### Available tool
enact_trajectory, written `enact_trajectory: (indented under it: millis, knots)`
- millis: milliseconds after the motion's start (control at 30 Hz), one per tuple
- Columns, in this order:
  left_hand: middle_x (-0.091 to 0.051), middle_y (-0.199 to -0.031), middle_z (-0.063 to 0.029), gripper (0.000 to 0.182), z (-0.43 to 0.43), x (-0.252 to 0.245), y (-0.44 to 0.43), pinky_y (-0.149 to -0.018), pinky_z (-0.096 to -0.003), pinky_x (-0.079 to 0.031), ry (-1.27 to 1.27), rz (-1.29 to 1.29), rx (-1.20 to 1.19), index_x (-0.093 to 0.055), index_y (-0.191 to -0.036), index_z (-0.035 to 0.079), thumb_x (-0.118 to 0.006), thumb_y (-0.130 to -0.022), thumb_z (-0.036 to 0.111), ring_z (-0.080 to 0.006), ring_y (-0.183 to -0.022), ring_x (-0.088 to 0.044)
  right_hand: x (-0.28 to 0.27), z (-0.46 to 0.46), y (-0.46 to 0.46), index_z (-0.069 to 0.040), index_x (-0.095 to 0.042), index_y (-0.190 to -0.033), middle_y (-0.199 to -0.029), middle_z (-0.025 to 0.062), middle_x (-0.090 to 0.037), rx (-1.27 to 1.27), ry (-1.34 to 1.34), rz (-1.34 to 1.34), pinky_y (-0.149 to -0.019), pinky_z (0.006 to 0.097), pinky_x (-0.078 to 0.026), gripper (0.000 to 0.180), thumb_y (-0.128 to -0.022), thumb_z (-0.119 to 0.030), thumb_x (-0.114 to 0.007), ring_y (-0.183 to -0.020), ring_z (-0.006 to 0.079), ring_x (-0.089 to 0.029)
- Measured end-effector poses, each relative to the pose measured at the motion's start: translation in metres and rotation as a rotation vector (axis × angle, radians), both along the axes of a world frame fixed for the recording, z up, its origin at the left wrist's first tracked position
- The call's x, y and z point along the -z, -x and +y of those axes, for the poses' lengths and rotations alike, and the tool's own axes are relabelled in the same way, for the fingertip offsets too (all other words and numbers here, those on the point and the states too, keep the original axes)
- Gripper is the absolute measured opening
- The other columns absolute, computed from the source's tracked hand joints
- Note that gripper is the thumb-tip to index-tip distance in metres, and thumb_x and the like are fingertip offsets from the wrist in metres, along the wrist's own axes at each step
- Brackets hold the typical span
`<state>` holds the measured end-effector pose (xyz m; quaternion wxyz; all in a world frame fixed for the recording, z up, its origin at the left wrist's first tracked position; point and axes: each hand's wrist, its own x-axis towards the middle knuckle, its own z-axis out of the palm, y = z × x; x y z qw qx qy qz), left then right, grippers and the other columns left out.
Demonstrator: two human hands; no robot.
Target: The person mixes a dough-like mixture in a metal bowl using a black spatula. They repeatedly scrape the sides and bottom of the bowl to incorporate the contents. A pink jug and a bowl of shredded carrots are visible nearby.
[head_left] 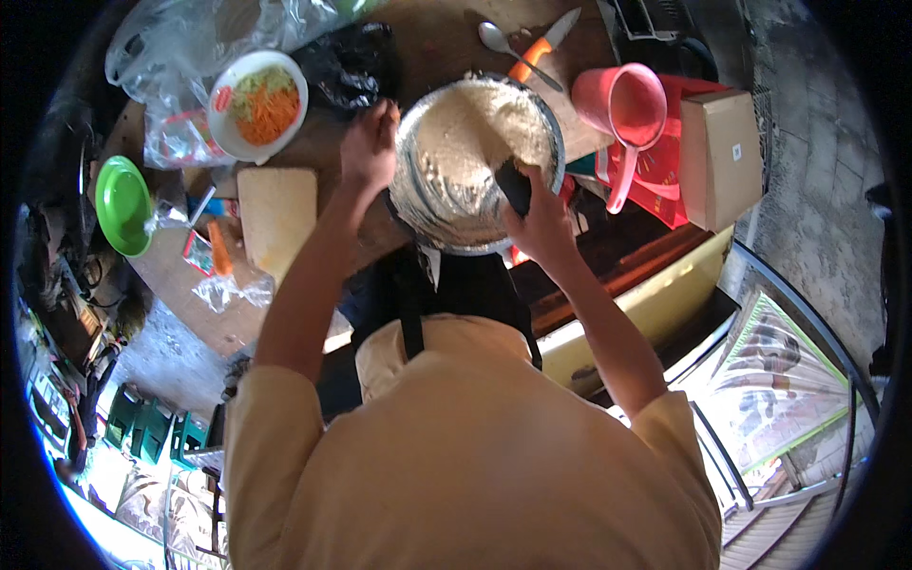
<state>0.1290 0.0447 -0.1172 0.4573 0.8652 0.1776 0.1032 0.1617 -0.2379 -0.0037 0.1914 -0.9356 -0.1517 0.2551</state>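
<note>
A large round metal pot (406, 206) stands tilted before me, with a pale, thick batter-like mixture (456, 135) inside. At its left rim, my left hand (369, 146) grips the edge with bent fingers. My right hand (540, 221) is over the right part of the pot and holds a dark utensil (514, 187) by its black part; its lower end is hidden in shadow and mixture. Left of the pot, a white bowl (222, 132) holds shredded carrot (271, 117) and a pale green shredded vegetable (267, 84).
A spoon (494, 37) and an orange-handled knife (536, 57) lie behind the pot. A red plastic dipper (584, 96) and a cardboard box (723, 157) stand at right. At left are a wooden cutting board (278, 214), a carrot (219, 249), a green plate (121, 206) and plastic bags (171, 57).
</note>
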Motion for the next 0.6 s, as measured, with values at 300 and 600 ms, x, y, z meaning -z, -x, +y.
enact_trajectory:
  millis: [300,600]
  knots:
    - [-0.069,-0.108,-0.0227,0.027,0.001,-0.015,0.001,-0.084,-0.0531,-0.051,0.193,0.099,-0.062,-0.067,-0.112,0.008,-0.051,-0.104,0.028,-0.0483,-0.1,-0.064,-0.019,0.044,0.068,-0.019,-0.055,-0.146,-0.101,0.0247,-0.062,-0.155,0.014,-0.02,-0.075,0.0562,-0.057,0.056,-0.096,-0.037,-0.07,-0.082,0.0447,-0.069]
    - [-0.068,-0.102,-0.0252,0.025,0.003,-0.011,0.0,-0.08,-0.0547,-0.05,0.164,-0.068,-0.034,-0.067,-0.109,0.007,-0.051,-0.104,0.026,-0.0493,-0.095,-0.063,-0.023,0.058,0.035,-0.028,-0.037,-0.151,-0.107,0.029,-0.062,-0.107,0.283,0.044,-0.08,0.0608,-0.057,0.053,-0.103,-0.039,-0.055,-0.096,0.0512,-0.07]
